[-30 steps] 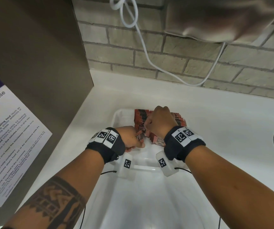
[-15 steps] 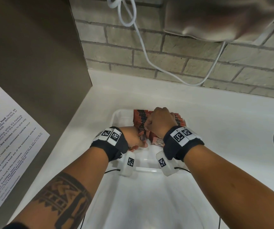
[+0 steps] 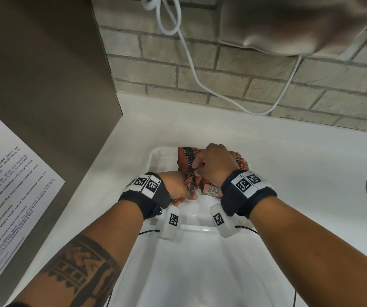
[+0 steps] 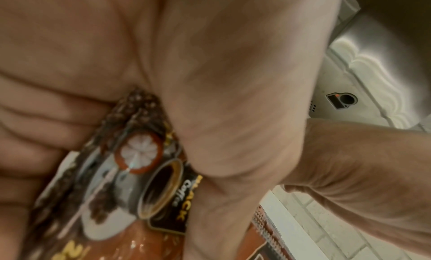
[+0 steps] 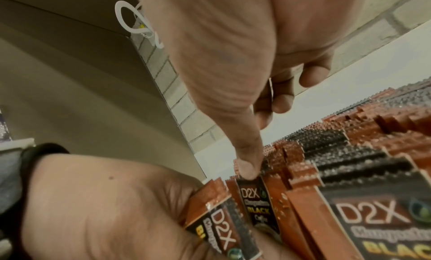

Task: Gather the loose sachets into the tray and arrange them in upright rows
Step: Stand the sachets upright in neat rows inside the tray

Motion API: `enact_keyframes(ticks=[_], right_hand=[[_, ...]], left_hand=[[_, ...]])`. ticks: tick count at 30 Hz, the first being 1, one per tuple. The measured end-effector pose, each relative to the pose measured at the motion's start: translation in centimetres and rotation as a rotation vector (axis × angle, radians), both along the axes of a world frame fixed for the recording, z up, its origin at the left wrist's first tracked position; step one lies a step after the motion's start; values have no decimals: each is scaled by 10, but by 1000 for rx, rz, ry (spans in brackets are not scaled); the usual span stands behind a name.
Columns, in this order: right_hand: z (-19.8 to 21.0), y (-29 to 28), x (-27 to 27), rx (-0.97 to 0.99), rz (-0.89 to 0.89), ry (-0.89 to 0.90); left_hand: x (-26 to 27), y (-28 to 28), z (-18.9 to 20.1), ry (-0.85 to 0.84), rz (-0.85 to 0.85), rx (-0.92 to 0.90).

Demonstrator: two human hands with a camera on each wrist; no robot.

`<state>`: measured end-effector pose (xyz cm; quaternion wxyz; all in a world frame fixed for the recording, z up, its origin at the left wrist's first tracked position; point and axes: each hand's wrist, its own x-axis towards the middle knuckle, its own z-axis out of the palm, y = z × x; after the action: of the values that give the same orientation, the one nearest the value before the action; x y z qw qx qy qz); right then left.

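Left hand (image 3: 175,187) grips small bunch of sachets (image 4: 130,171) at near-left of tray (image 3: 156,156). Right hand (image 3: 213,162) (nearer the rows) pinches one sachet (image 5: 256,205), long axis upright, just beside standing rows (image 3: 187,156).

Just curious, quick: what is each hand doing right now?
Left hand: grips a few sachets.
Right hand: pinches one upright sachet by its top edge.

Both wrists wear black bands (image 3: 247,193) bearing white tags with black square codes. White camera pods (image 3: 171,222) with thin black cables hang beneath them. A dark geometric tattoo (image 3: 83,269) wraps the left forearm.
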<state>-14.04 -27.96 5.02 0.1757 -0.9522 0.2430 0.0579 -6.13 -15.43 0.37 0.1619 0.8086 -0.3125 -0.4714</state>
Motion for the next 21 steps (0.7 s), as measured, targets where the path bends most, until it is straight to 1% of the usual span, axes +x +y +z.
enact_keyframes(ticks=[7, 11, 13, 15, 17, 19, 21], right_hand=[[6, -1, -4, 46, -45, -91], [10, 1, -6, 69, -56, -96], [14, 1, -8, 66, -55, -99], [20, 1, -13, 133, -45, -129], [27, 2, -19, 280, -47, -151], [30, 4, -22, 385, -37, -151], [31, 3, -22, 434, -43, -191]], left_hand=[[-1, 5, 11, 42, 27, -51], [-2, 6, 14, 53, 26, -47], [0, 7, 16, 72, 53, -48], [4, 12, 20, 163, 112, -95], [10, 19, 26, 355, 176, -206], [14, 26, 32, 525, 201, -345], [16, 31, 35, 588, 211, -446]])
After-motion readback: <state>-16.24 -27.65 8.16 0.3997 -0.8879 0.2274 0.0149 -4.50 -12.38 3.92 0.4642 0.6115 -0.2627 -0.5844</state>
